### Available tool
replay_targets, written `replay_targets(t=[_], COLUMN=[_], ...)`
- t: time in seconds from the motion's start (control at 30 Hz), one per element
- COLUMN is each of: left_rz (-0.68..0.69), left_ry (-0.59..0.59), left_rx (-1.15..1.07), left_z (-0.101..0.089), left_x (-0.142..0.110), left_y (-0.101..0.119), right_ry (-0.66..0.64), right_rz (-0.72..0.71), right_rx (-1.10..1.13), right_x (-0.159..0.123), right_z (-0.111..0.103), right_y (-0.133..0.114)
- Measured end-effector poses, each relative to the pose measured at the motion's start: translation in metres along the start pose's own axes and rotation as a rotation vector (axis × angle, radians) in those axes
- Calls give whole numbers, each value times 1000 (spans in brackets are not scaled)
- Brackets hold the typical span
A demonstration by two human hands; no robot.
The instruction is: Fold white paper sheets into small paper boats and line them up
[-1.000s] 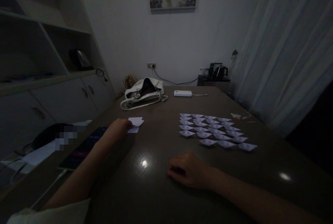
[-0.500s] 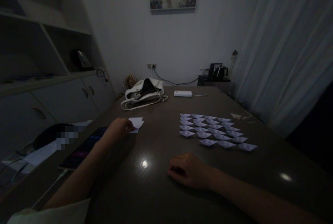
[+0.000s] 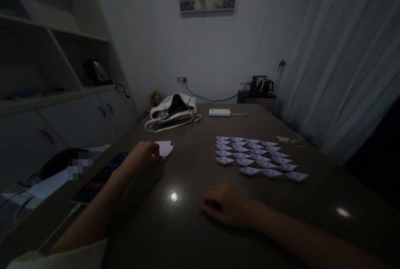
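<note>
At the left of the table my left hand (image 3: pixel 145 155) reaches over the small white paper sheets (image 3: pixel 164 148). Its thumb and fingers are closed on the near edge of the top sheet, and the lower paper is mostly hidden. My right hand (image 3: pixel 227 205) rests on the tabletop, loosely curled, with a dark gap inside the fingers and nothing visible in it. Beyond that hand stand several folded white paper boats (image 3: pixel 258 157) in rows, apart from it.
A smartphone (image 3: pixel 96 183) with a cable lies under my left forearm. Farther back are a white handbag (image 3: pixel 173 110) and a white power bank (image 3: pixel 219 112) with a short cord. Cabinets (image 3: pixel 79 115) line the left wall, and a kettle (image 3: pixel 264 87) stands at the back right.
My left hand has shifted the top paper slightly toward me and to the right, covering more of the sheet below. The right hand and the paper boats have stayed still.
</note>
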State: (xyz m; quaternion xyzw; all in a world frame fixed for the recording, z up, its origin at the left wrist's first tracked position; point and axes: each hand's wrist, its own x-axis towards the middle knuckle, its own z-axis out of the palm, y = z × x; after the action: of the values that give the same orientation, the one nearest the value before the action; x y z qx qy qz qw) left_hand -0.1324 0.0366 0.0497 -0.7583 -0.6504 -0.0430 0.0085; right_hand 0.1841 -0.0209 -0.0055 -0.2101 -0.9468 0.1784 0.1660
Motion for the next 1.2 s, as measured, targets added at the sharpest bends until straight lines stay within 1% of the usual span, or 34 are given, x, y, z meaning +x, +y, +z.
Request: replay_targets(t=[0.1, 0.23, 0.37, 0.47, 0.67, 0.83, 0.97, 1.2], left_rz=[-30, -90, -78, -58, -24, -51, -67, -59], left_ry=[9, 61, 88, 68, 20, 37, 62, 20], left_rx=[13, 43, 5, -41, -21, -40, -92, -290], left_z=[2, 5, 10, 11, 11, 8, 10, 18], left_x=[0, -1, 0, 1, 3, 2, 2, 5], left_y=[1, 1, -2, -3, -3, 0, 1, -4], right_ry=[-5, -7, -10, -7, 8, 9, 2, 15], right_rz=[-2, 2, 0, -1, -5, -4, -1, 1], right_rx=[-4, 3, 19, 19, 6, 14, 14, 11], right_x=[0, -1, 0, 0, -1, 0, 0, 0], right_z=[1, 1, 0, 0, 2, 2, 2, 0], right_y=[0, 1, 0, -1, 1, 1, 1, 0])
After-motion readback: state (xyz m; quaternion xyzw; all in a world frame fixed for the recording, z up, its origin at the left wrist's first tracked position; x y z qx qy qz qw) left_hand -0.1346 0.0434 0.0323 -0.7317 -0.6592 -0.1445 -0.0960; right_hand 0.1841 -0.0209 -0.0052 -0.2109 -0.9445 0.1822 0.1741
